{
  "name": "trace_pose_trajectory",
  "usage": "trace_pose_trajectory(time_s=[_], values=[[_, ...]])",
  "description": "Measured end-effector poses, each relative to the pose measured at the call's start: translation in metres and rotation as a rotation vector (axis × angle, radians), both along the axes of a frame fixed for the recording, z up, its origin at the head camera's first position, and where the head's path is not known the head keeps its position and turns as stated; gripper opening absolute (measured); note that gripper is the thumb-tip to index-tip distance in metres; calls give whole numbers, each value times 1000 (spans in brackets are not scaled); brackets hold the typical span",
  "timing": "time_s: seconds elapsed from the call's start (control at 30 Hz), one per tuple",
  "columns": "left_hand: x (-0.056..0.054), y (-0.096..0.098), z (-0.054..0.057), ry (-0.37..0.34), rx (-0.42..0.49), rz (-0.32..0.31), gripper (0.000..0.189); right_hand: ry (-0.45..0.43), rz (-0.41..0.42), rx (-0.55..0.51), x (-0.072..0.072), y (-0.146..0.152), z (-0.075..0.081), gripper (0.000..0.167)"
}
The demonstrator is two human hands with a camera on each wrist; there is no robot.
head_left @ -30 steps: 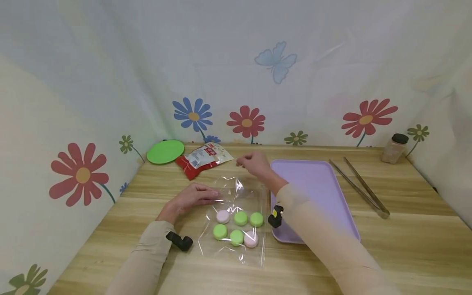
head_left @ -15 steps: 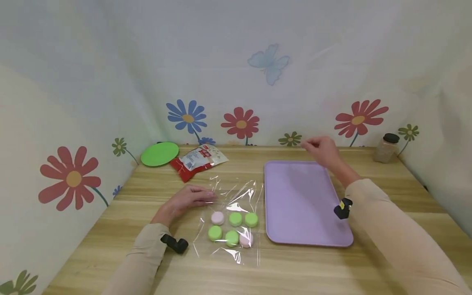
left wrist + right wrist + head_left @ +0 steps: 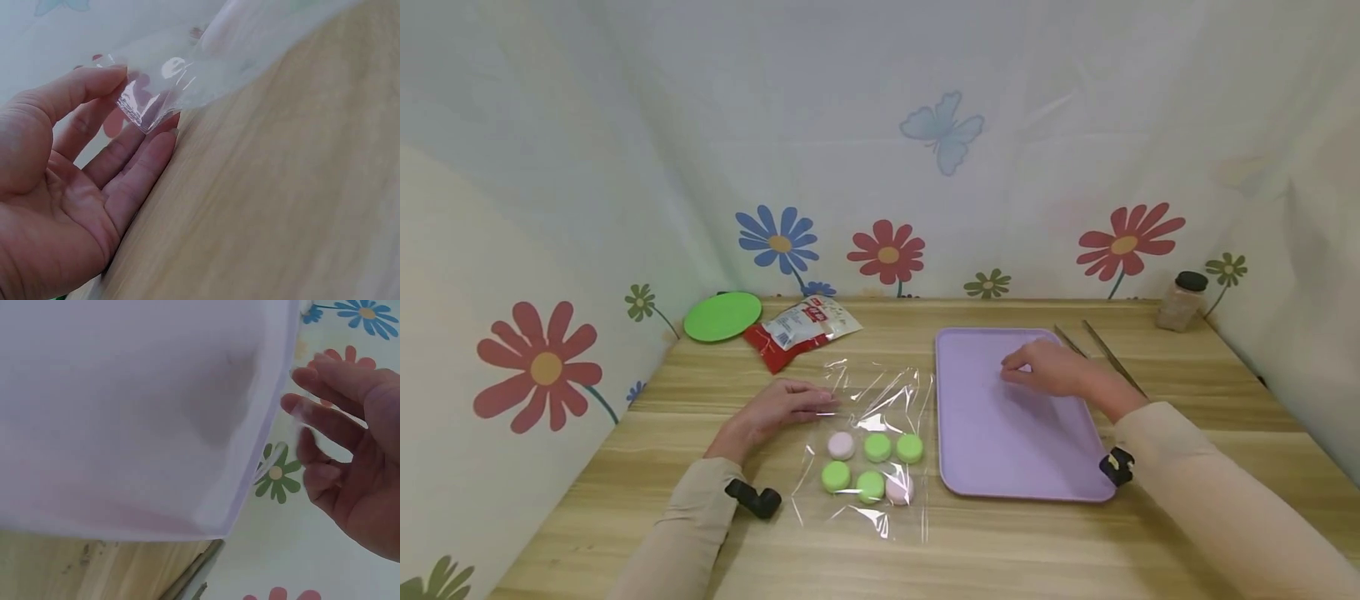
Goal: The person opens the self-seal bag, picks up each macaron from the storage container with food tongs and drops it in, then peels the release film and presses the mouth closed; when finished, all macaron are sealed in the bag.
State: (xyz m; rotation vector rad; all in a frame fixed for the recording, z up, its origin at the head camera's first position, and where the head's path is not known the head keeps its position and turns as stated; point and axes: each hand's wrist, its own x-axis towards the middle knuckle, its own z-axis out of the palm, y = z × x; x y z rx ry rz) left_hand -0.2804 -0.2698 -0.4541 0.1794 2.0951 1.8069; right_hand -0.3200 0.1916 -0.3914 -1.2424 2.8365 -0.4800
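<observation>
A clear plastic bag (image 3: 880, 400) lies on the table in the head view, with several green macarons (image 3: 870, 487) and two pink macarons (image 3: 841, 446) in it. My left hand (image 3: 782, 408) is at the bag's upper left edge. In the left wrist view its thumb and fingers pinch the bag's corner (image 3: 147, 106). My right hand (image 3: 1048, 369) is over the upper part of a lilac tray (image 3: 1000, 450), fingers curled. By those fingers in the right wrist view shows a thin translucent strip (image 3: 272, 464), partly hidden behind the tray's rim.
Metal tongs (image 3: 1112, 358) lie right of the tray, partly covered by the right forearm. A black-lidded jar (image 3: 1182, 302) stands at the back right. At the back left are a green plate (image 3: 722, 317) and a red and white packet (image 3: 801, 329).
My right hand has moved from beyond the bag's top edge to the right, past the tray's far side, then back down over the tray. The left hand keeps its place on the bag.
</observation>
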Motion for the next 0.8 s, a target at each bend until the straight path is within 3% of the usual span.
trace_pose_trajectory(time_s=[0.23, 0.4, 0.57, 0.67, 0.73, 0.8], values=[[-2, -1, -2, 9, 17, -12, 40, -12, -80, -98, -4, 6, 6, 3], [-1, -1, -4, 10, 21, -17, 39, -113, -117, -140, 1, 13, 10, 10], [-2, -1, -5, 9, 17, -14, 41, -120, -107, -106, 5, 17, 22, 24], [-2, -1, -4, 5, 23, -6, 41, -125, -196, -125, 6, 16, 25, 11], [-1, 0, -3, 9, 28, -8, 41, -120, -251, -149, 6, 12, 24, 12], [-1, 0, -3, 8, 38, -11, 40, -194, -277, -200, 7, 4, 20, 18]])
